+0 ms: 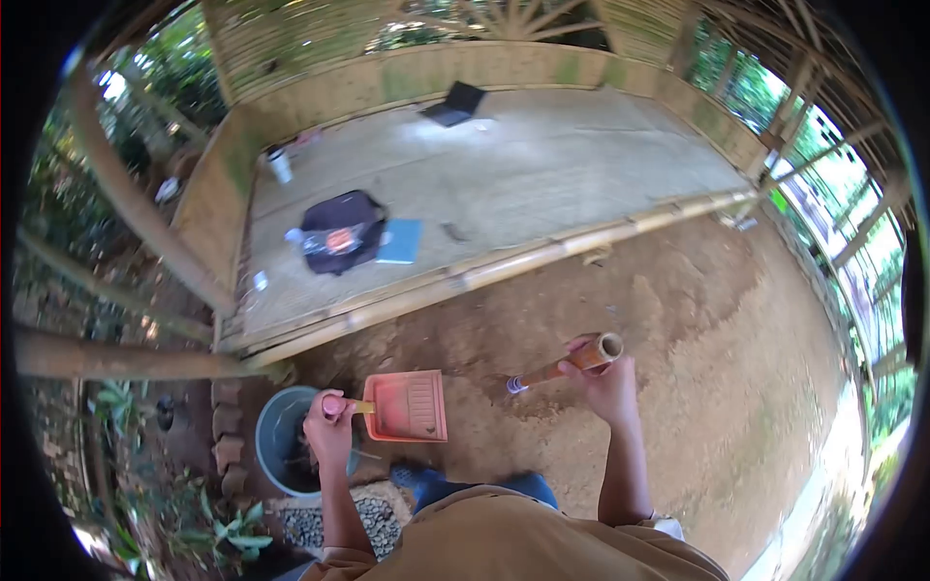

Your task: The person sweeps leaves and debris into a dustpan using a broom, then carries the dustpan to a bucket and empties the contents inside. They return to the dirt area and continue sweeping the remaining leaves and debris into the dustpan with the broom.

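Observation:
My left hand (pixel 329 438) is closed around the handle of an orange-pink dustpan (pixel 436 416), whose tray faces up over the dirt floor. Close beside that hand, partly behind it, stands a blue-grey bucket (pixel 268 441) with some dark debris inside. In my right hand (pixel 610 389) is a broom (pixel 542 375) with a thick, hollow bamboo handle, gripped near its top end. It slants down to the left, toward a purple binding near the ground. The bristles are hard to make out against the brown soil.
Ahead is a raised bamboo-edged platform (pixel 542 184) bearing a black laptop (pixel 455 104), a dark backpack (pixel 339 208), a blue notebook (pixel 399 241) and a white tumbler (pixel 280 166). Bamboo posts and plants line the left. Gravel (pixel 339 523) lies by my feet.

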`<state>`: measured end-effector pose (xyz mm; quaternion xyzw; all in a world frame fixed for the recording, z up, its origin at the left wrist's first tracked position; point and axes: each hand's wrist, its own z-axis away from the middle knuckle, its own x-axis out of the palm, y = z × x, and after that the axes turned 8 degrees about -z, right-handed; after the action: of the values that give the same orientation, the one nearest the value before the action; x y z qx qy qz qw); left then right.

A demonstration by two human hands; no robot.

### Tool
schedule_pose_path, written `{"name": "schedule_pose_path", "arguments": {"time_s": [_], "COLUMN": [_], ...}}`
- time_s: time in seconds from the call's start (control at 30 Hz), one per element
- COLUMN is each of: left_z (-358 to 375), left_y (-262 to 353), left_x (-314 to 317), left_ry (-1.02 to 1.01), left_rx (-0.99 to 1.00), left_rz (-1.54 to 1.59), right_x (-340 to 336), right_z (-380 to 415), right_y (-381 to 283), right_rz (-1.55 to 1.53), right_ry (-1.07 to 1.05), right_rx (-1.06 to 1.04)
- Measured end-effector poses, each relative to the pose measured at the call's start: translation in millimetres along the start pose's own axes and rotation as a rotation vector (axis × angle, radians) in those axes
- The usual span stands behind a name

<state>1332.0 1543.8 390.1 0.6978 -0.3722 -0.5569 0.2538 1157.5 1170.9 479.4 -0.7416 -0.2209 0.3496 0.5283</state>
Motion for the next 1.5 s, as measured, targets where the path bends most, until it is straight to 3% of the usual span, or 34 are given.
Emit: {"name": "schedule_pose_path", "arguments": {"time_s": [0.07,0.1,0.23,0.37,0.43,0.6,0.67,0.87,1.0,1.2,1.3,1.4,1.5], "left_z": [14.6,22.1,51.2,82.2,94.6,138.1,148.5,220.9,271.1,351.2,391.6,429.4,477.1], "left_y": [31.3,44.6,115.5,202.2,233.7,315.8,331.7,428.0,498.0,615.1,674.6,702.9,734.6], "left_x": [43.7,67.4,154.6,238.3,285.9,406.1,430.3,581.1,671.3,768.0,796.7,852.8,899.8], "left_ry": [-0.047,-0.084,-0.119,-0.382,-0.412,-0.600,-0.634,-0.895,-0.963,-1.184,-1.142,-1.229,-1.298], "left_rx": [0.066,0.008,0.248,0.254,0.389,0.564,0.585,0.661,0.724,0.677,0.892,0.904,0.759], "left_rz": [-0.018,0.066,0.027,0.152,0.094,0.143,0.179,0.305,0.337,0.322,0.252,0.347,0.554], "right_x": [-61.6,-91.7,-200.4,-292.2,-328.1,-399.2,-413.4,-511.5,-584.0,-686.8,-723.8,-756.2,-795.7], "right_z": [18.1,26.8,76.0,127.2,152.8,208.6,216.3,242.5,241.4,232.1,233.6,237.6,245.5], "right_y": [9.8,20.4,52.7,63.8,77.6,97.8,100.9,127.2,150.7,172.1,186.5,197.6,216.4], "right_rz": [0.003,0.010,0.024,0.094,0.112,0.209,0.243,0.244,0.207,0.244,0.320,0.253,0.336], "right_ry": [0.056,0.086,0.250,0.411,0.516,0.804,0.851,1.185,1.326,1.483,1.581,1.749,1.826], "right_rx": [0.025,0.021,0.086,0.179,0.197,0.316,0.328,0.341,0.383,0.527,0.500,0.428,0.394]}}
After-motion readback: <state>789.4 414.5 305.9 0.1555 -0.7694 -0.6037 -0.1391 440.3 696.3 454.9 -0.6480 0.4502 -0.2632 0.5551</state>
